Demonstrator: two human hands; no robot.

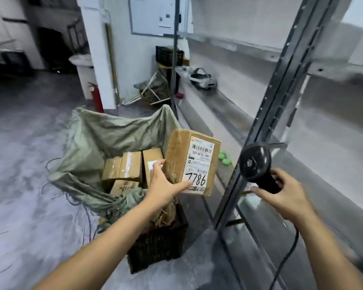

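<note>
Nearest to me, my right hand is wrapped round the grip of a black barcode scanner, with its cable trailing down past my forearm. The scanner's head is turned left toward the parcel, which I take to be the reason for holding it at this height.

My left hand clamps the cardboard parcel at its lower left corner, thumb on the front face and fingers round the side. The parcel is in the air above the black basket and in front of the sack, tilted so that its shipping label with the handwritten 7786 faces me and the scanner. My thumb tip lies on the label's lower edge but leaves the barcode at the top uncovered, so a read looks possible from here.

Just behind the parcel, the green woven sack stands on the floor with its mouth pulled wide, and more cardboard boxes are packed upright inside, easy to pick one by one.

To the right, the metal shelving upright crosses between the parcel and the scanner hand. Some green caps lie on the low shelf beyond it. Farther along that shelf rests a white headset. A red fire extinguisher stands against the pillar, and a whiteboard hangs on the far wall.
</note>
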